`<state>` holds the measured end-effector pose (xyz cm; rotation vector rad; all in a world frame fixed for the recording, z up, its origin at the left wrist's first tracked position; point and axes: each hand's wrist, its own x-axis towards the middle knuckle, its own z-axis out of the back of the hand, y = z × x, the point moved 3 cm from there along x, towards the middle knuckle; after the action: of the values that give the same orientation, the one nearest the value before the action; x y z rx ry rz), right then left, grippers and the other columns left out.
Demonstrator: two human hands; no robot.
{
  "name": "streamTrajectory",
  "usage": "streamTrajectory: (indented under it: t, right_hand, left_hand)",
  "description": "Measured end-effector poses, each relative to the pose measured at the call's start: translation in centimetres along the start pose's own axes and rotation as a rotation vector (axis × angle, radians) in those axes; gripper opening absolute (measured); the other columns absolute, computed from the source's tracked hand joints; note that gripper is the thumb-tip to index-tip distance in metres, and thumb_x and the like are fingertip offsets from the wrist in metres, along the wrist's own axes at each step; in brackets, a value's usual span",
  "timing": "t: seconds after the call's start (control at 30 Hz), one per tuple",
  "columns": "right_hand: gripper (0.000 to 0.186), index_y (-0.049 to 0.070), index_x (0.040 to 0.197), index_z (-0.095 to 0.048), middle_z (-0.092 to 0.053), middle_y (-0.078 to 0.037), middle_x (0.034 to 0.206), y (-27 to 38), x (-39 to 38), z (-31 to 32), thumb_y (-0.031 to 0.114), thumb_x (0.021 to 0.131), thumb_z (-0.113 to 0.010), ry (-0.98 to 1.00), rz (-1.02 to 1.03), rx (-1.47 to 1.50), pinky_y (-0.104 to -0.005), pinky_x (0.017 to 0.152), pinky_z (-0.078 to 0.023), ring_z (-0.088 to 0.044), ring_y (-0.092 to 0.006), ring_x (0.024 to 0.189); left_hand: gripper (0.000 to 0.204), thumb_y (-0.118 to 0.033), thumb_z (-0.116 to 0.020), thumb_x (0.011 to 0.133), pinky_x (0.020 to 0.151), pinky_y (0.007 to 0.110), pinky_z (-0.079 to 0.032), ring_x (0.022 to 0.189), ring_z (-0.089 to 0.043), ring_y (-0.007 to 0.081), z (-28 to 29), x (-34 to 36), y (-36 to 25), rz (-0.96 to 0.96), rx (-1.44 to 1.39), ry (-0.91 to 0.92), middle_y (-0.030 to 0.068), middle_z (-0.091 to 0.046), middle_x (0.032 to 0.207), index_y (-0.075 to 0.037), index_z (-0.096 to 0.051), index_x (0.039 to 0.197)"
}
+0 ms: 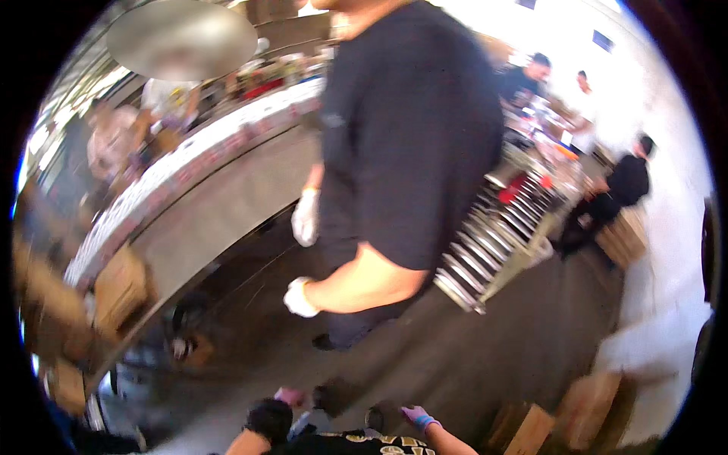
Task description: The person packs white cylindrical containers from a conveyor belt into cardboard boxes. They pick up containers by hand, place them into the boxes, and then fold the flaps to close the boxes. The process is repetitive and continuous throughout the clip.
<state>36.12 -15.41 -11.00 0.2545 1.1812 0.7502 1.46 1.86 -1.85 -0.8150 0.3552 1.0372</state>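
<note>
I am seeing my left hand in a dark glove, curled loosely low in the frame, holding nothing I can make out. My right hand, in a purple glove, is hanging with fingers partly bent, apparently empty. Ahead, a person in a black shirt is standing between a long counter and a metal rack. Cardboard boxes are sitting at right; I cannot tell their contents.

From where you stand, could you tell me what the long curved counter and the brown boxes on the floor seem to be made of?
The long curved grey counter looks like metal: its side panel is smooth, flat and dull grey, though blur leaves that open. The brown boxes at the lower right look like cardboard: matte tan faces with straight folded edges.
</note>
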Motion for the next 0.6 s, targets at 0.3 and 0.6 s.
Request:
streamTrajectory:
  t: [0.3,0.6]
  right_hand:
    - [0.031,0.002,0.088,-0.062,-0.06,-0.002,0.071,23.1,2.8,-12.1,0.032,0.083,-0.056,0.17,0.325,0.006,-0.0267,0.059,-0.044,-0.054,-0.0131,0.066]
    - [0.036,0.003,0.11,-0.054,-0.061,-0.008,0.094,50.1,3.9,-30.3,0.03,0.086,-0.054,0.679,0.272,0.296,-0.0277,0.065,-0.048,-0.06,-0.0171,0.076]
  left_hand:
    - [0.022,-0.022,-0.053,0.085,0.063,0.024,-0.042,0.07,-0.051,0.0097,7.6,-10.2,14.6,0.183,-1.355,-0.657,0.0017,-0.057,0.08,-0.004,-0.059,0.095]
    - [0.025,-0.017,-0.057,0.083,0.077,0.026,-0.044,0.086,-0.056,0.0137,15.5,-21.0,36.3,0.25,-1.328,-1.216,0.006,-0.06,0.091,0.0,-0.056,0.1]
